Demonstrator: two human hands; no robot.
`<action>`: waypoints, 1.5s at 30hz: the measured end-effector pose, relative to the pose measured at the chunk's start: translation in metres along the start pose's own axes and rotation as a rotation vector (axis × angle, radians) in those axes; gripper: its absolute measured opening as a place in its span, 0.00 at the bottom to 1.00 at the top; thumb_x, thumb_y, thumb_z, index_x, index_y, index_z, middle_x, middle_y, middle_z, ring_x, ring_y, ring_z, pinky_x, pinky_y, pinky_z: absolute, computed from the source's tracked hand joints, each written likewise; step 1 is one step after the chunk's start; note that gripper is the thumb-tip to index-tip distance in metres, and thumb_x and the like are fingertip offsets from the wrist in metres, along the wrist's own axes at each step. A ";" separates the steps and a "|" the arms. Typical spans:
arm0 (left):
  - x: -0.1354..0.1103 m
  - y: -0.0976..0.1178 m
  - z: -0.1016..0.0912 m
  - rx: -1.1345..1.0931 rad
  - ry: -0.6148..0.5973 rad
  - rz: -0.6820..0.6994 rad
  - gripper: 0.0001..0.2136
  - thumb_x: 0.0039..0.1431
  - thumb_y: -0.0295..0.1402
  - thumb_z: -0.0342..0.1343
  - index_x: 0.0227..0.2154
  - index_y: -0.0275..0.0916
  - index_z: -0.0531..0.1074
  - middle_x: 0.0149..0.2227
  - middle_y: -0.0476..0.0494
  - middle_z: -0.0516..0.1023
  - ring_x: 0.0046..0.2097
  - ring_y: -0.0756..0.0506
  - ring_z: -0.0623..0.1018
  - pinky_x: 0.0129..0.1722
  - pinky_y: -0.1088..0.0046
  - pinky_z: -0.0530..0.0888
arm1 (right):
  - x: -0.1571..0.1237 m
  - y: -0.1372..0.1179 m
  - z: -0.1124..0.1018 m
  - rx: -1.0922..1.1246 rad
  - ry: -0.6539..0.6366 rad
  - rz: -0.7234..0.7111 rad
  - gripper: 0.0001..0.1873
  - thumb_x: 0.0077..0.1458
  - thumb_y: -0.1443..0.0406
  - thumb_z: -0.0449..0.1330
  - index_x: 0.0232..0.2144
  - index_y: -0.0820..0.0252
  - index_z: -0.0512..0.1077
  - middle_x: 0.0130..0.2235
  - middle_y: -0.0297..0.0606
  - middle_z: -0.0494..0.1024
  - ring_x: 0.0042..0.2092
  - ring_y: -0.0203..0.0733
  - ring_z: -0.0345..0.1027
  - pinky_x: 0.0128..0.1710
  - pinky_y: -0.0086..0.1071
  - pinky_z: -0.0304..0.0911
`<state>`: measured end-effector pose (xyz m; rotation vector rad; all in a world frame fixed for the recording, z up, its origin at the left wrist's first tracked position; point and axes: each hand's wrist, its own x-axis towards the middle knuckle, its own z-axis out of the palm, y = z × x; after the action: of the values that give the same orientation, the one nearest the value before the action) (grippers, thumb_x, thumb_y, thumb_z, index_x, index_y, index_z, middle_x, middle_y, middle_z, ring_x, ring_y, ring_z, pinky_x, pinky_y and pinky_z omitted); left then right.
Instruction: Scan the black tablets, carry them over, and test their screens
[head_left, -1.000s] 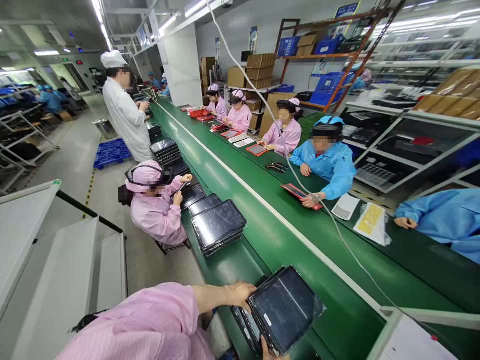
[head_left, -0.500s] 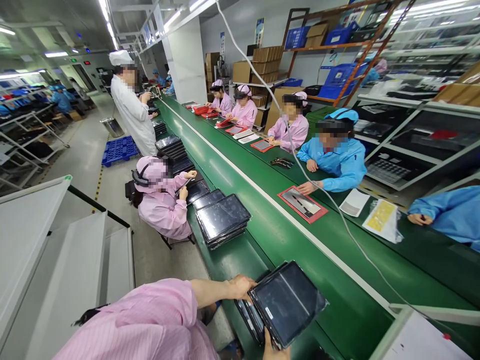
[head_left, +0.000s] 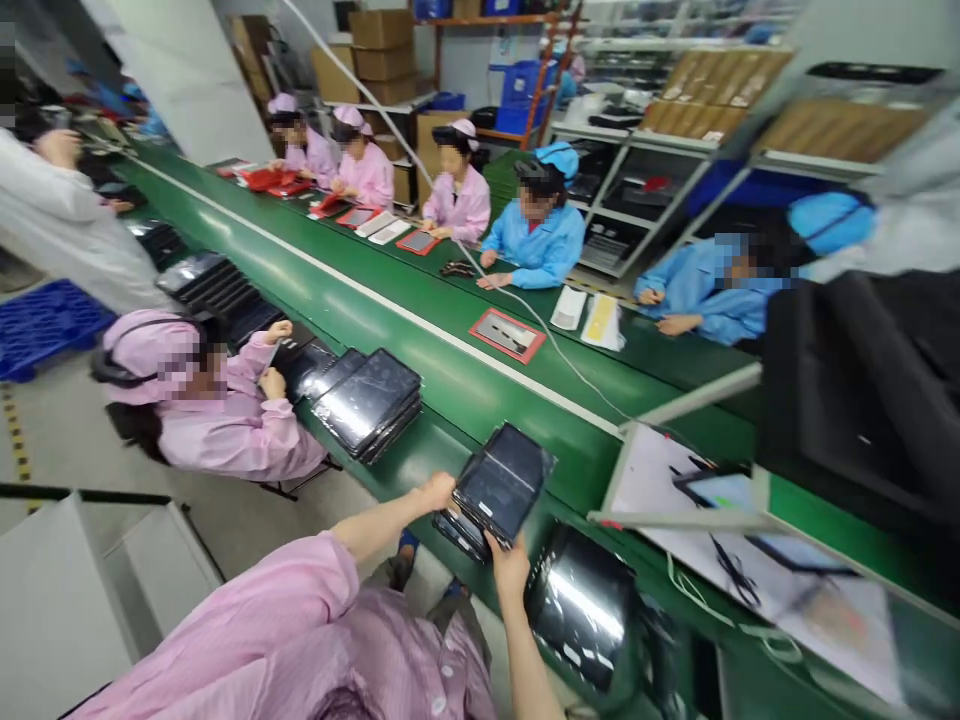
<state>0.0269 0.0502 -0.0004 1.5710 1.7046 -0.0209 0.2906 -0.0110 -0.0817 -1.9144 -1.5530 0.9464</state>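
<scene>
A dark, glossy tablet-like panel in clear plastic wrap, with a small white label on its near edge, is held tilted above the bench. My left hand grips its left edge, fingers partly hidden. At the near edge, my right hand holds it with the thumb, the other fingers out of sight underneath. Whether further panels are in the grip I cannot tell. Below and to the left, more wrapped panels lie in a stack, partly covered by the held one.
Another stack of wrapped panels lies right of my hands. Further left is a taller stack, beside a seated co-worker in pink. The green conveyor runs beyond. A white-framed stand with scissors is at the right.
The view has swung right, bringing the right-hand stack and the stand with scissors into sight. Both hands still hold the panel, and more of my right hand shows.
</scene>
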 end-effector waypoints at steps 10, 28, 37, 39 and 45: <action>-0.004 -0.008 0.009 -0.066 0.111 0.073 0.29 0.57 0.28 0.77 0.61 0.36 0.78 0.62 0.33 0.85 0.62 0.39 0.83 0.63 0.69 0.76 | -0.001 -0.024 0.015 0.066 0.071 0.027 0.27 0.54 0.59 0.74 0.54 0.59 0.78 0.53 0.52 0.88 0.56 0.58 0.83 0.57 0.44 0.76; -0.002 -0.018 0.028 -0.130 0.205 0.052 0.28 0.57 0.31 0.80 0.59 0.34 0.79 0.57 0.32 0.87 0.58 0.38 0.85 0.60 0.69 0.78 | 0.003 -0.005 0.046 0.144 0.148 0.031 0.38 0.50 0.68 0.75 0.64 0.58 0.75 0.59 0.47 0.86 0.62 0.54 0.78 0.67 0.47 0.71; 0.001 -0.016 0.023 -0.039 0.156 0.005 0.25 0.57 0.36 0.80 0.55 0.34 0.83 0.55 0.31 0.88 0.56 0.37 0.86 0.57 0.70 0.78 | 0.003 -0.004 0.036 0.126 0.127 0.042 0.33 0.52 0.67 0.76 0.61 0.58 0.78 0.58 0.49 0.87 0.59 0.56 0.80 0.65 0.46 0.71; 0.005 -0.013 0.019 -0.012 0.133 -0.010 0.24 0.55 0.37 0.81 0.53 0.33 0.84 0.54 0.30 0.88 0.56 0.37 0.86 0.57 0.70 0.78 | 0.007 -0.002 0.032 0.119 0.104 0.050 0.35 0.51 0.67 0.77 0.61 0.58 0.78 0.56 0.48 0.88 0.57 0.55 0.81 0.63 0.44 0.73; 0.013 -0.011 0.013 0.025 0.087 -0.044 0.24 0.51 0.38 0.82 0.49 0.34 0.85 0.50 0.32 0.89 0.53 0.38 0.86 0.54 0.71 0.78 | 0.015 -0.001 0.028 0.089 0.074 0.096 0.38 0.48 0.67 0.80 0.61 0.62 0.77 0.52 0.50 0.88 0.53 0.57 0.82 0.60 0.48 0.74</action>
<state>0.0258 0.0522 -0.0217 1.5722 1.8127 0.0039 0.2696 0.0026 -0.1019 -1.9533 -1.3646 0.9569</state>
